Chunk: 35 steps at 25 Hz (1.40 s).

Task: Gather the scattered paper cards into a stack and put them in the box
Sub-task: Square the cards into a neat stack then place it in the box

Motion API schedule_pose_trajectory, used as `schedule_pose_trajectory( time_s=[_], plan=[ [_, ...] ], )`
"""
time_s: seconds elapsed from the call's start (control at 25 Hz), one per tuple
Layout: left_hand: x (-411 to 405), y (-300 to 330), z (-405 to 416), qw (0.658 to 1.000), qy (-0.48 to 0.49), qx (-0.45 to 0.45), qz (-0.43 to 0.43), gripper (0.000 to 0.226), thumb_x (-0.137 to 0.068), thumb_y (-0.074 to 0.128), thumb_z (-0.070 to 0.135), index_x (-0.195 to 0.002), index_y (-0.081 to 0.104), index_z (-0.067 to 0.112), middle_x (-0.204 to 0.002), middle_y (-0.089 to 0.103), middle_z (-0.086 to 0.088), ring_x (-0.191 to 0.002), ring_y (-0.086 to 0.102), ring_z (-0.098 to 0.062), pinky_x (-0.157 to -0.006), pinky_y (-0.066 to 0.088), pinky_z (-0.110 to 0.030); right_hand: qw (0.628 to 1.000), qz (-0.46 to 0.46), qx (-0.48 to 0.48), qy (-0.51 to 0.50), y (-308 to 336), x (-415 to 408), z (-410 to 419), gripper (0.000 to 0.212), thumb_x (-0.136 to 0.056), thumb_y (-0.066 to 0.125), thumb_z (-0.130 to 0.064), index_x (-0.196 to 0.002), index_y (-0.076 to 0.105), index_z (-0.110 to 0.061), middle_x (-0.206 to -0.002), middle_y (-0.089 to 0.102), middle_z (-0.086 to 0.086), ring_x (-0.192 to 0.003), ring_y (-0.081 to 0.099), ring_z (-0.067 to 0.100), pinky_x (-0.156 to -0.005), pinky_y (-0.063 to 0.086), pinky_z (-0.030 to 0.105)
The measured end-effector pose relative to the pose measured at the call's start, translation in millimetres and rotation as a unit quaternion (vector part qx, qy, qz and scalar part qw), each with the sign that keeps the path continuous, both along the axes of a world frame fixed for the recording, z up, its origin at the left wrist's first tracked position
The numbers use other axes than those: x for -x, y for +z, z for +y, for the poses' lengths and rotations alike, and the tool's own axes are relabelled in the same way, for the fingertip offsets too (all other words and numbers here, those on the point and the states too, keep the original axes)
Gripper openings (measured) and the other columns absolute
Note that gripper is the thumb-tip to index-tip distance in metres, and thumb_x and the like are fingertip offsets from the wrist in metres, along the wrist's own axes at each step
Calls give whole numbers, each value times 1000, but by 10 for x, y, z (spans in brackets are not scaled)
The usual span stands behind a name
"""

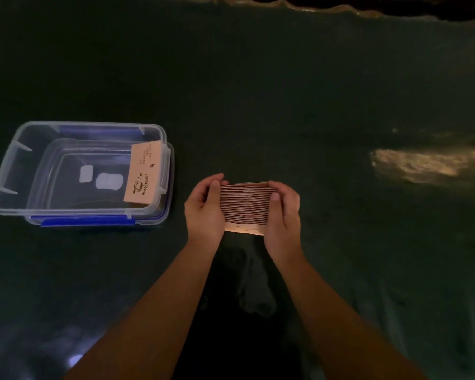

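The left hand [203, 208] and right hand [283, 212] clasp the card stack [246, 202] right of the box [8, 171]; square its edges evenly before carrying it over.

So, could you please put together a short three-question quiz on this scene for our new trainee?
1. True or false: the clear plastic box has its lid on.
2. How is the stack of cards held? A) in the left hand only B) between both hands, the right hand at the other end C) lying free on the dark cloth
3. Fill in: the printed card leans against the box's ____ wall, as the camera sees it.

Key: 1 false, it is open. 2 B. 3 right.
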<state>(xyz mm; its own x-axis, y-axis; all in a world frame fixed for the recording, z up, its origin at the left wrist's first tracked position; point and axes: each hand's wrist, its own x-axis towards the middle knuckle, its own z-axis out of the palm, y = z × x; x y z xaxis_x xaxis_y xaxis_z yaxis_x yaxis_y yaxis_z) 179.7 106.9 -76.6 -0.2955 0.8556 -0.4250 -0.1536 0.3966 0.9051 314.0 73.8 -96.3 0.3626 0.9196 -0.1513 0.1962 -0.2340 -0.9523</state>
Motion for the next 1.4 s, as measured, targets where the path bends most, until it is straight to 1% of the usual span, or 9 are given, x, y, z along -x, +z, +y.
schedule_pose_trajectory(
  time_s=[0.12,0.2,0.32,0.68,0.92,1.12,1.2,1.28,1.4],
  plan=[
    [1,-32,5,1000,-7,-14,10,25,-107,53,17,-105,74,30,-103,75,8,-89,73,2,-79,57,-21,997,-13,38,65,48,-108,-6,44,-109,51,-36,-152,44,-31,-141,41,-2,-120,55,2,-101,53,22],
    [16,-47,9,1000,-16,-16,12,25,-107,53,17,-104,74,32,-104,75,8,-88,73,3,-74,57,-18,986,-34,69,146,68,-216,-1,72,-87,79,-43,-147,40,-35,-140,38,-7,-121,51,-6,-99,52,19],
    [30,-59,18,999,-18,-14,28,25,-107,54,18,-104,74,33,-104,75,10,-90,72,4,-78,54,-18,959,-65,119,248,91,-357,47,114,-58,103,-27,-146,30,-39,-138,47,-17,-125,52,-6,-102,49,19],
    [49,2,-34,998,-39,-48,17,43,-112,38,30,-100,77,15,-101,74,1,-87,67,8,-74,46,-5,968,-79,77,227,161,-370,-17,101,-59,103,-25,-135,38,-40,-127,59,-20,-117,62,-1,-98,58,27],
    [399,251,40,975,-181,-126,-18,52,-90,47,59,-121,66,22,-116,72,0,-111,69,-15,-97,53,-36,983,-14,60,175,488,-249,-42,98,-55,105,-16,-131,46,-34,-125,62,-12,-112,63,-3,-88,56,17],
    [762,560,93,960,-223,-87,-144,125,-53,95,60,-154,40,12,-136,62,-11,-125,66,-26,-97,59,-41,980,140,80,120,868,119,54,89,-54,104,-12,-125,54,-31,-122,71,-6,-113,73,10,-85,63,28],
    [787,647,55,963,-219,-70,-140,116,-52,99,43,-150,45,14,-135,66,-13,-127,66,-30,-94,60,-43,966,215,108,99,1014,313,77,87,-59,101,-8,-130,53,-23,-123,71,0,-111,74,16,-83,65,30],
    [769,719,-3,971,-181,-47,-148,85,-57,92,30,-134,58,20,-124,74,-8,-124,68,-30,-90,61,-41,952,259,138,91,1136,498,87,92,-53,104,-19,-130,53,-26,-124,72,3,-111,75,18,-84,66,33],
    [886,829,-50,976,-131,-29,-173,77,-62,89,33,-133,61,22,-126,74,-8,-121,70,-27,-96,59,-47,947,262,160,93,1244,745,103,86,-54,102,-26,-127,56,-29,-123,75,4,-110,77,21,-91,65,41]
  ],
)
